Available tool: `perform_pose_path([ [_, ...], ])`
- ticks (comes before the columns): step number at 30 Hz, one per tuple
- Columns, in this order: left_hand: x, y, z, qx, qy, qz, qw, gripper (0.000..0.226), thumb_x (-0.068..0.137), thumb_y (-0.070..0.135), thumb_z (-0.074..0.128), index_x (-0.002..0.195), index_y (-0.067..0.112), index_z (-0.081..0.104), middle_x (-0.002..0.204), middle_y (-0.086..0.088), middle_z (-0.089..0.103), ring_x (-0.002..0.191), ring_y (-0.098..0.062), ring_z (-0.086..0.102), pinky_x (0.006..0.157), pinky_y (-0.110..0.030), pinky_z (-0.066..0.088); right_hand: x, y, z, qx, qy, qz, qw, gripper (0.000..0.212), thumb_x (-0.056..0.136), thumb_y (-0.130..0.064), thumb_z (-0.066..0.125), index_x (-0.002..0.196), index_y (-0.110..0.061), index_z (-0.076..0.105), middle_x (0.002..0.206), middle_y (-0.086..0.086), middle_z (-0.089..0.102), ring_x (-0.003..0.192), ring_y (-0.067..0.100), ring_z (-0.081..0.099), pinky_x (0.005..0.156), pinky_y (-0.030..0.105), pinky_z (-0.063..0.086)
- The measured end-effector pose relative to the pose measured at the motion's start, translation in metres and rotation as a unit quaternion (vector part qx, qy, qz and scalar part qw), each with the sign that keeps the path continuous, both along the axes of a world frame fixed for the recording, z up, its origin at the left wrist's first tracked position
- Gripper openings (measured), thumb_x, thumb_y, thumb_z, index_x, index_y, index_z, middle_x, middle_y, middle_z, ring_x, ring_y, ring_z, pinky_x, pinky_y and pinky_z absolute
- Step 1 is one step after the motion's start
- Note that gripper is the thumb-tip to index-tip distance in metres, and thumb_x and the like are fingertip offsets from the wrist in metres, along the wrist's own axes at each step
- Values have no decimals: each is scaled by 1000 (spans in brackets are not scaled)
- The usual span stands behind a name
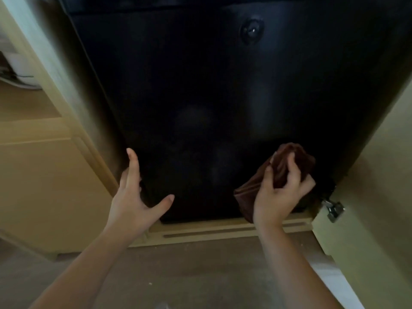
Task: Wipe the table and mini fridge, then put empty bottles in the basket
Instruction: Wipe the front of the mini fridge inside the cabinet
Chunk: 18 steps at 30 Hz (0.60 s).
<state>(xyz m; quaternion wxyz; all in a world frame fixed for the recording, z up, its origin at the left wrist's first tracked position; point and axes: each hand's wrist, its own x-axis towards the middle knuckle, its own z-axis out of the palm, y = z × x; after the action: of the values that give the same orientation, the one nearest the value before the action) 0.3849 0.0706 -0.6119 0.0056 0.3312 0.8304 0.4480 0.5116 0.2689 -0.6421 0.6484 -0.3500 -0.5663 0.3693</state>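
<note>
Forearms nearest lens, both reaching forward. Right hand (278,197) curls fingers and thumb round bunched brown cloth (287,161), at lower right of mini fridge (223,97) door. Cloth looks soft, light, floppy; best kept wadded in palm, loose tail hanging by wrist. Door hard, smooth, dark; should wipe easily. Left hand (131,197) splayed, fingers straight, holding nothing, by door's lower left edge; contact unclear. Fridge sits inside wooden cabinet (200,230); metal hinge (333,210) just right of cloth.
</note>
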Motion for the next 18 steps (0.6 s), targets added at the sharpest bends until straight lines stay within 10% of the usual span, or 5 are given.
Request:
perform_pose_path([
  [18, -16, -51, 25, 130, -127, -123, 976, 75, 64, 61, 58, 125, 60, 14, 141, 21, 29, 129, 4, 32, 111, -39, 27, -100, -132, 41, 37, -21, 50, 998, 54, 80, -3, 64, 130, -18, 49, 124, -3, 27, 112, 11, 42, 98, 27, 40],
])
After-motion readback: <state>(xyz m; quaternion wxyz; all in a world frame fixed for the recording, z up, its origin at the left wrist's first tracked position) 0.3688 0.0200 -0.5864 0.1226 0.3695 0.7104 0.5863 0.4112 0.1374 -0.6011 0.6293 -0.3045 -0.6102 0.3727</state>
